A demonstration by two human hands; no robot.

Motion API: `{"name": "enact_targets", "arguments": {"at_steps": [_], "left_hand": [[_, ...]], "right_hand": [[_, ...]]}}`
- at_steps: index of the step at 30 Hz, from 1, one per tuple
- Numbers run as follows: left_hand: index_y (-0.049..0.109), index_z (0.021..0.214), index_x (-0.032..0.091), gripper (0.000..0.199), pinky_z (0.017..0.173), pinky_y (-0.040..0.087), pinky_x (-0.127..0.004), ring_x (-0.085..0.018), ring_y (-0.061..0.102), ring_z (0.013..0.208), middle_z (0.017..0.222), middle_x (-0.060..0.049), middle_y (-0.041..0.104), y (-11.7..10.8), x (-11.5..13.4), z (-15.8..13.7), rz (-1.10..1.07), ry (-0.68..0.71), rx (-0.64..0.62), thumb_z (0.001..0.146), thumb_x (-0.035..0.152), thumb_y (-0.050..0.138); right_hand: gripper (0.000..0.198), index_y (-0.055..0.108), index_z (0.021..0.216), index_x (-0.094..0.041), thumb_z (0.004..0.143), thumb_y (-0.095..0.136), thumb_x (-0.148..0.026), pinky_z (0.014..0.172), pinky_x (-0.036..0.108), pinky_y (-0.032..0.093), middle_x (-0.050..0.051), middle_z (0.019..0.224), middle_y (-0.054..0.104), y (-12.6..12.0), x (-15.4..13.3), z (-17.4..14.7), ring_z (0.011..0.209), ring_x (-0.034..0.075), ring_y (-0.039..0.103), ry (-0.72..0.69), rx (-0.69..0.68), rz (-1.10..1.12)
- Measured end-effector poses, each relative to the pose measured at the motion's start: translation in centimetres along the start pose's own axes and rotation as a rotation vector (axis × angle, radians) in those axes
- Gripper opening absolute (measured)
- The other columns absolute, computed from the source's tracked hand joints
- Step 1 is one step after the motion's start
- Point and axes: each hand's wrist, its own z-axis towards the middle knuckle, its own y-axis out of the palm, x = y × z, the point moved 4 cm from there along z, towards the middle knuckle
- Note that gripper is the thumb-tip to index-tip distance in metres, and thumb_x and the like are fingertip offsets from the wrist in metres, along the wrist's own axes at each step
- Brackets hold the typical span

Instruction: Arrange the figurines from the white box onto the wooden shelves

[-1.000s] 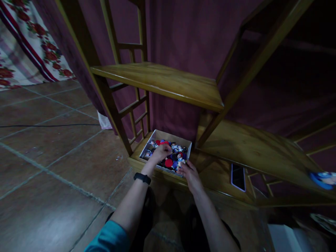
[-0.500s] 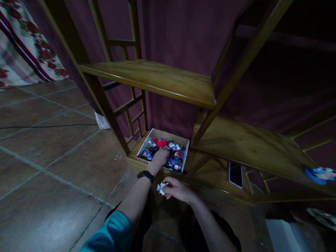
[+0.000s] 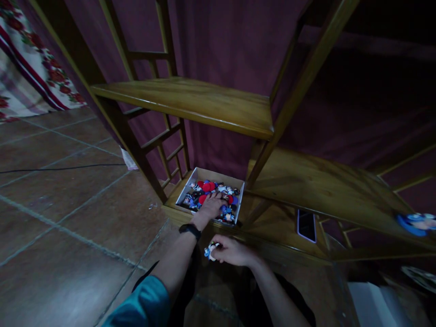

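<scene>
Right hand [image 3: 233,251] pinches a figurine [image 3: 209,251]; beyond it, left hand [image 3: 210,207], spread over toys [image 3: 207,186] in the box [image 3: 221,176], should press only lightly.

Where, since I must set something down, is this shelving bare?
Bare: upper shelf above the box; right shelf between post and blue figure; bottom board between box and phone. Crowded: the box, figurines around the left hand.

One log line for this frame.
left hand: over figurines in box | right hand: holding small figurine | phone: on shelf
</scene>
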Motion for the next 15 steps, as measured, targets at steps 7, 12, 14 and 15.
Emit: {"name": "enact_targets", "arguments": {"at_steps": [7,12,14,15], "left_hand": [[0.065,0.071,0.021,0.017,0.090,0.035,-0.040,-0.027,0.055,0.095,0.087,-0.010,0.061,-1.4,-4.4,-0.5,-0.235,-0.261,0.246,0.062,0.006,0.062],[0.066,0.078,0.024,0.018,0.090,0.036,-0.031,-0.022,0.055,0.096,0.090,-0.006,0.063,-2.3,-5.0,-0.5,-0.285,-0.201,0.267,0.066,0.012,0.063],[0.066,0.086,0.025,0.021,0.090,0.037,-0.029,-0.021,0.053,0.099,0.098,-0.005,0.063,-2.0,-4.2,-0.3,-0.199,-0.112,0.154,0.069,0.015,0.059],[0.066,0.089,0.025,0.022,0.089,0.037,-0.030,-0.020,0.053,0.099,0.099,-0.004,0.063,-1.6,-3.8,-0.2,-0.138,-0.075,0.096,0.071,0.015,0.058]], "right_hand": [[0.010,0.059,0.080,-0.020,0.071,0.054,-0.019,0.049,0.018,0.036,-0.005,0.059,0.054,-0.7,-0.4,-0.2,0.049,0.007,0.045,-0.034,0.029,-0.017],[0.010,0.059,0.081,-0.020,0.072,0.055,-0.022,0.050,0.019,0.037,-0.004,0.061,0.056,-0.7,-0.5,-0.4,0.050,0.007,0.045,-0.032,0.016,-0.048],[0.011,0.059,0.082,-0.020,0.072,0.056,-0.022,0.050,0.018,0.037,-0.003,0.064,0.057,-0.5,-0.3,-0.2,0.051,0.007,0.046,-0.019,-0.004,-0.086],[0.011,0.058,0.083,-0.020,0.072,0.056,-0.022,0.050,0.018,0.037,-0.003,0.066,0.057,-0.5,-0.1,-0.1,0.052,0.007,0.046,-0.011,-0.014,-0.103]]}}
